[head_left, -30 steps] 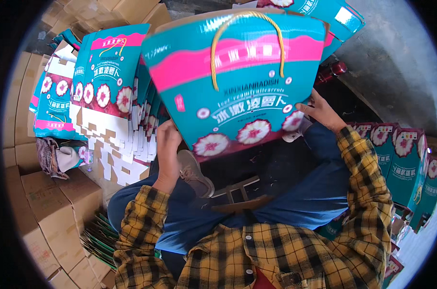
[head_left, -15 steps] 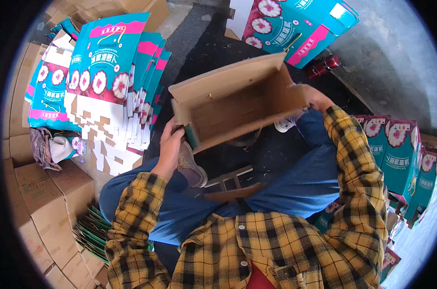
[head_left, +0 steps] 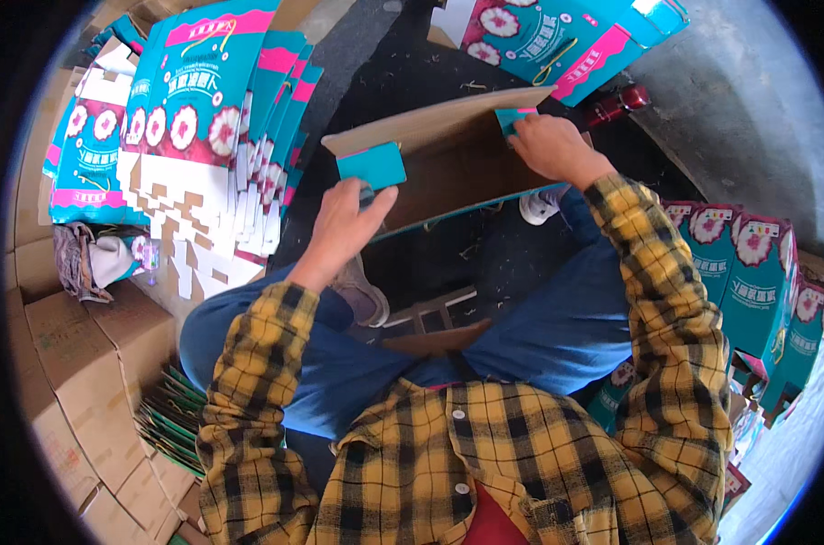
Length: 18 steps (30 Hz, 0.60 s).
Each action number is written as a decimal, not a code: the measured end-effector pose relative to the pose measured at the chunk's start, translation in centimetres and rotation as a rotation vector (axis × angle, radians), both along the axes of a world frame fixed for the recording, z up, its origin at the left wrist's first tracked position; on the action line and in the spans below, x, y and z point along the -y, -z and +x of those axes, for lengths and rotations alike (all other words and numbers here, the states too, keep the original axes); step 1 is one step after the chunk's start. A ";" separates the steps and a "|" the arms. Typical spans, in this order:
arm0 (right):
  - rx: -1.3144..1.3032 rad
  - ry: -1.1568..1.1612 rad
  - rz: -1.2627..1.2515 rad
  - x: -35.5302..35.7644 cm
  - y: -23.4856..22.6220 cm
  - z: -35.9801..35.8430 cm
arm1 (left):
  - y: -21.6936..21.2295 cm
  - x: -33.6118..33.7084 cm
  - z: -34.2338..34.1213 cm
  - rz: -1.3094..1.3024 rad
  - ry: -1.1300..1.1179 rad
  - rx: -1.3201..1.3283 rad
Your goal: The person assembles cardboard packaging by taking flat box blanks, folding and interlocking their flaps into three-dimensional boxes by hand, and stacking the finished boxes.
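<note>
Cardboard box (head_left: 462,173) beneath right hand (head_left: 554,147), grip unclear; left hand (head_left: 346,221), loosely spread, at teal flap (head_left: 374,164).

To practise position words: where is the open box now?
The open box is at upper centre in the head view, left hand and right hand at its flaps.

A packing workshop or storeroom is suggested by what can be seen. Brown cartons (head_left: 71,336) are stacked at the left, flattened teal boxes (head_left: 194,86) are piled beside them, and upright boxes (head_left: 748,282) are ranked at the right. Above a dark mat (head_left: 521,272) strewn with small scraps (head_left: 473,86), an open box (head_left: 430,124) is handled at its flaps (head_left: 373,162).
</note>
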State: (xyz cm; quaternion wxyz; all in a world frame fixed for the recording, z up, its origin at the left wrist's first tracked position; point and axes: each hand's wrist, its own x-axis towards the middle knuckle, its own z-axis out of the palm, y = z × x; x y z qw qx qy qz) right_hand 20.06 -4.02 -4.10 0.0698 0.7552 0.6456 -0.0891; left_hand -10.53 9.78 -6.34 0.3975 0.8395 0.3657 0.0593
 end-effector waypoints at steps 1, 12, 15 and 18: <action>-0.030 0.054 -0.046 -0.5 0.4 0.3 | 0.0 -0.3 0.1 0.024 0.005 -0.036; -0.998 0.865 0.048 -0.7 0.6 4.8 | 0.8 -0.7 -0.9 -0.085 0.043 -0.119; -1.045 0.839 0.029 -0.5 0.0 4.9 | 0.7 -0.7 -1.3 -0.084 0.027 -0.120; -1.141 0.754 0.026 0.7 0.2 5.6 | -0.3 -0.5 -1.6 -0.034 0.025 -0.133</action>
